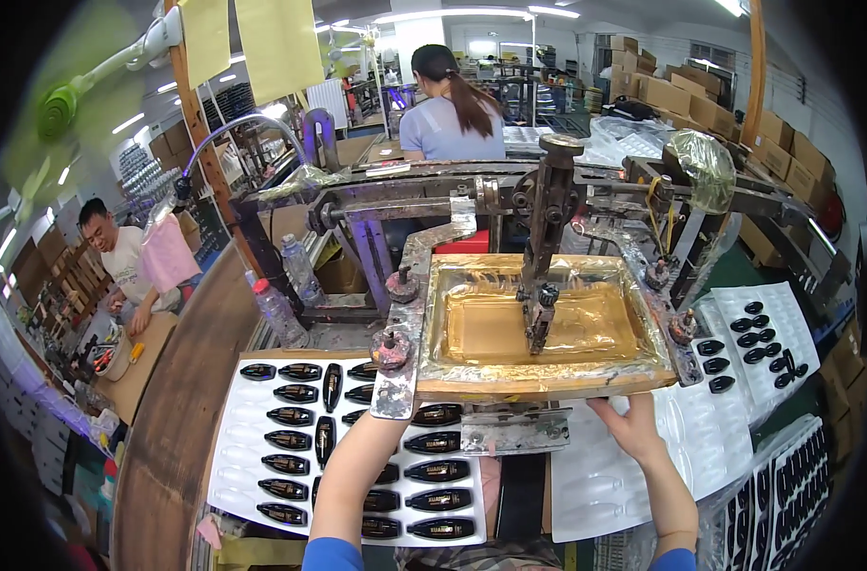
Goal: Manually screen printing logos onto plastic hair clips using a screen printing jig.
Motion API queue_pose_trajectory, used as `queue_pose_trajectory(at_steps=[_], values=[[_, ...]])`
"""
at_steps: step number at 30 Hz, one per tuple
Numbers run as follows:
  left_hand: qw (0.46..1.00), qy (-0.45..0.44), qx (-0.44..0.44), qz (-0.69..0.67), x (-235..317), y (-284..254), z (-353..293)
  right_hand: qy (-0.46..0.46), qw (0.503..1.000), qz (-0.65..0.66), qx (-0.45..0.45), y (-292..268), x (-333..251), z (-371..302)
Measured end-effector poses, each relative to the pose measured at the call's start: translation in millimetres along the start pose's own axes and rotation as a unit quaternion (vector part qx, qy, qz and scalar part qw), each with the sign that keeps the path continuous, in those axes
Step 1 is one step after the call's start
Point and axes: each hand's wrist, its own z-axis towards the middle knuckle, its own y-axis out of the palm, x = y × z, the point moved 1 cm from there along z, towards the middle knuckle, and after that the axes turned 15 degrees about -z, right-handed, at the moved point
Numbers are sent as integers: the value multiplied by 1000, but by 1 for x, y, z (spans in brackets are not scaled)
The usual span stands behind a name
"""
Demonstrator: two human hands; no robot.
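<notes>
A wood-edged printing screen [548, 381] with amber film and gold-coloured ink is clamped in the metal machine in front of me. My left hand [401, 421] reaches behind its lower left corner; the fingers are hidden there. Under the lower right edge is my right hand [633, 425], thumb and fingers apart, the fingertips out of sight. A stained metal plate [515, 432] sits below the screen, between my hands. Beside my left forearm, glossy black bottle-shaped pieces [286, 463] with gold print lie in rows on a white moulded tray [232, 455].
Right of me lies another white moulded tray [586, 485]; beyond it, a tray [786, 324] holds several black pieces. More filled trays [776, 495] stand lower right. Clear plastic bottles [279, 314] stand left of the machine. One person [457, 124] sits ahead, another [134, 262] works at left.
</notes>
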Motion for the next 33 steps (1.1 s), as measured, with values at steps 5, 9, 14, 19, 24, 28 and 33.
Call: queue_pose_trajectory(at_steps=[5, 9, 14, 19, 24, 28, 33], values=[[998, -12, 28, -52, 44, -54, 1, -117, 990, -48, -59, 38, -24, 22], [987, 12, 161, 24, 97, -88, -32, -46, 981, -47, -185, 32, -53, 29], [932, 139, 318, 102, 161, -242, -105, -71, 991, -42, -109, 46, -48, 21], [830, 162, 493, 206, 178, -339, -180, -41, 993, -95, -56, 35, -18, -1], [816, 175, 517, 191, 139, -388, -181, 101, 986, -64, 113, 11, 72, -23], [735, 97, 498, 450, 122, -391, -172, 142, 982, -57, 109, -28, 103, -31], [742, 48, 452, 493, 147, -442, -213, 161, 956, -231, 78, -58, 215, -37]])
